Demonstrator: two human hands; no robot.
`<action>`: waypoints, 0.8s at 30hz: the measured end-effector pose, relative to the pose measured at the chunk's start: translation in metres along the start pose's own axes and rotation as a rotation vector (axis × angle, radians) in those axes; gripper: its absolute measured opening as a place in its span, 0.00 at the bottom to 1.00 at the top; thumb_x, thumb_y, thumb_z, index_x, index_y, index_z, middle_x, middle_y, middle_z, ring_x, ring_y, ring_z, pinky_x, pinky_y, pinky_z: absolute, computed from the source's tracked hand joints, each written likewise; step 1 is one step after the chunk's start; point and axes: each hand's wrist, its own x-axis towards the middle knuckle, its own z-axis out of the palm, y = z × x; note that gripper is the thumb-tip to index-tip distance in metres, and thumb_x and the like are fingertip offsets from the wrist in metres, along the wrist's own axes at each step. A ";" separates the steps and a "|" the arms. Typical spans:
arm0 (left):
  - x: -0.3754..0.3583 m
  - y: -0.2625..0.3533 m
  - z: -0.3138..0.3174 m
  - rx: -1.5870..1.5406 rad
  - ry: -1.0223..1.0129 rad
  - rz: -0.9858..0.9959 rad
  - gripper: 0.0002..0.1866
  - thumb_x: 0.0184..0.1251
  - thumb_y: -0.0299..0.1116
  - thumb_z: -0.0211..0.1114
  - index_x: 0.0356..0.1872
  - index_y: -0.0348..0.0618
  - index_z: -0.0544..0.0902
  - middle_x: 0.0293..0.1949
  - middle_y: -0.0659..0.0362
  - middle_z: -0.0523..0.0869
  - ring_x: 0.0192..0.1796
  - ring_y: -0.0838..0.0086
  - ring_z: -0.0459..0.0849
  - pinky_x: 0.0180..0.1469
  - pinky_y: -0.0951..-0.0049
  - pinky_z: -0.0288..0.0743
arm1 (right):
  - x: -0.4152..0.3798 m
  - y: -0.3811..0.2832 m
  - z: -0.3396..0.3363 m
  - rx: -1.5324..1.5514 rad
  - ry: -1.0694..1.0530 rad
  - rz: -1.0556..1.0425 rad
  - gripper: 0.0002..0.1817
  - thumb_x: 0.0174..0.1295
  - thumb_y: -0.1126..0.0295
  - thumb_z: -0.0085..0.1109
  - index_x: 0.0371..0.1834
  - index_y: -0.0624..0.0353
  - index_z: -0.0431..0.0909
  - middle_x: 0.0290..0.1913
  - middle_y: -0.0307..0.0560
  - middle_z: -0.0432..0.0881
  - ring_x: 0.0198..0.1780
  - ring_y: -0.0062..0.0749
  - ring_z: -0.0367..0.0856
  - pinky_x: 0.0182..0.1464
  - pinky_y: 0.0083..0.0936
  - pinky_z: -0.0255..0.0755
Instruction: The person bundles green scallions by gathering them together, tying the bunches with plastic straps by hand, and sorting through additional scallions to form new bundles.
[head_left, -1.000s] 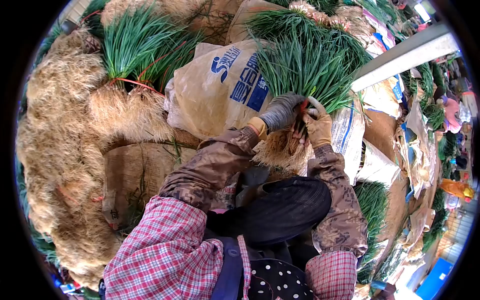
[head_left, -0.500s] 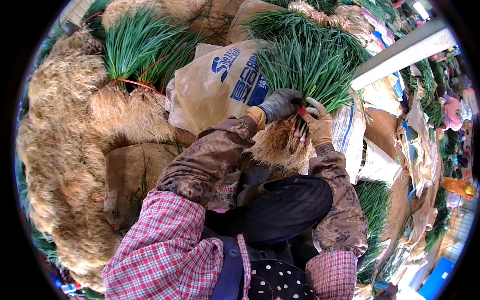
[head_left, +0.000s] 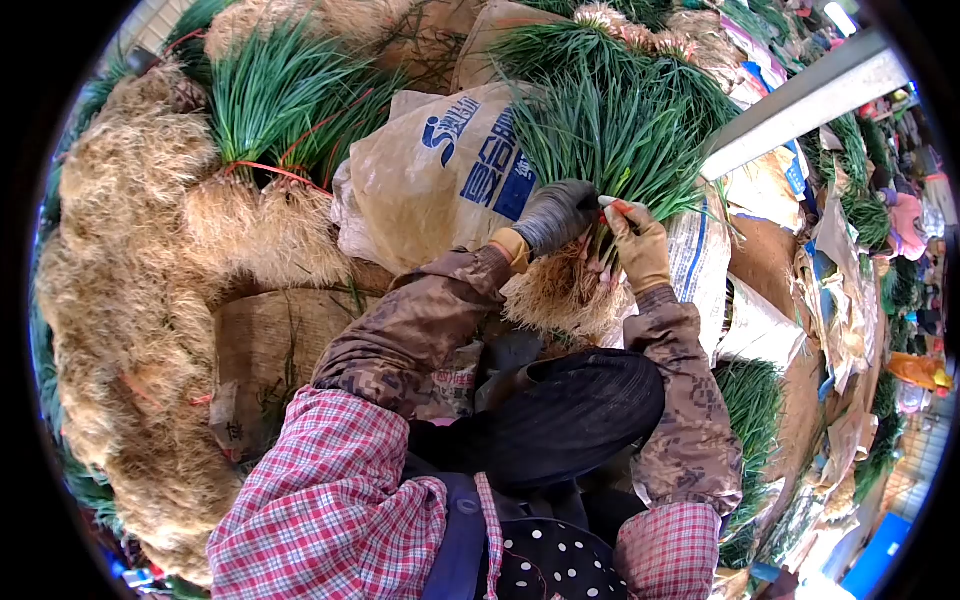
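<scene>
A bundle of green onions [head_left: 612, 140] lies in front of me, leaves pointing away and its pale roots [head_left: 565, 290] toward my knees. My left hand [head_left: 560, 215], in a grey glove, is closed at the neck of the bundle, its fingertips partly hidden. On the other side of the neck, my right hand [head_left: 638, 243] in a tan glove pinches a red tie band [head_left: 624, 207] between thumb and fingers. A few white-pink stems show between the two hands, just above the roots.
Tied green onion bundles [head_left: 285, 110] stand at the upper left, beside a long heap of roots [head_left: 130, 300]. A printed sack [head_left: 410, 190] lies left of my bundle. From the right, a pale metal beam [head_left: 805, 105] slants in. More onions [head_left: 748, 420] lie by my right arm.
My right hand has shifted slightly; its raised finger has come down onto the red band, which now stretches between the fingertips. The left hand stays at the neck of the bundle.
</scene>
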 end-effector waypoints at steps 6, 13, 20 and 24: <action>-0.009 -0.005 -0.009 -0.810 -0.093 -0.368 0.05 0.62 0.30 0.64 0.31 0.40 0.79 0.21 0.62 0.79 0.21 0.78 0.76 0.23 0.78 0.68 | -0.004 -0.006 -0.015 1.069 -0.343 0.404 0.18 0.72 0.59 0.42 0.47 0.62 0.76 0.21 0.32 0.64 0.23 0.20 0.62 0.22 0.24 0.68; -0.003 0.008 -0.012 -0.832 -0.028 -0.248 0.06 0.65 0.32 0.62 0.32 0.41 0.77 0.21 0.64 0.77 0.20 0.80 0.73 0.21 0.78 0.67 | -0.016 -0.002 -0.007 1.509 -0.312 0.518 0.18 0.71 0.56 0.45 0.51 0.60 0.72 0.31 0.35 0.72 0.28 0.23 0.69 0.29 0.24 0.73; -0.003 0.007 -0.005 -1.311 -0.130 -0.324 0.06 0.68 0.33 0.59 0.36 0.44 0.72 0.27 0.62 0.79 0.18 0.82 0.70 0.16 0.82 0.60 | -0.020 0.026 0.006 1.840 -0.420 0.325 0.13 0.71 0.61 0.45 0.40 0.60 0.72 0.29 0.38 0.73 0.29 0.27 0.72 0.30 0.24 0.71; -0.010 -0.023 -0.006 -1.426 -0.060 -0.487 0.03 0.69 0.30 0.57 0.38 0.46 0.71 0.28 0.60 0.79 0.19 0.79 0.72 0.18 0.80 0.63 | -0.004 0.042 0.015 2.016 -0.960 0.066 0.18 0.70 0.60 0.41 0.50 0.65 0.70 0.38 0.50 0.79 0.46 0.38 0.75 0.50 0.39 0.69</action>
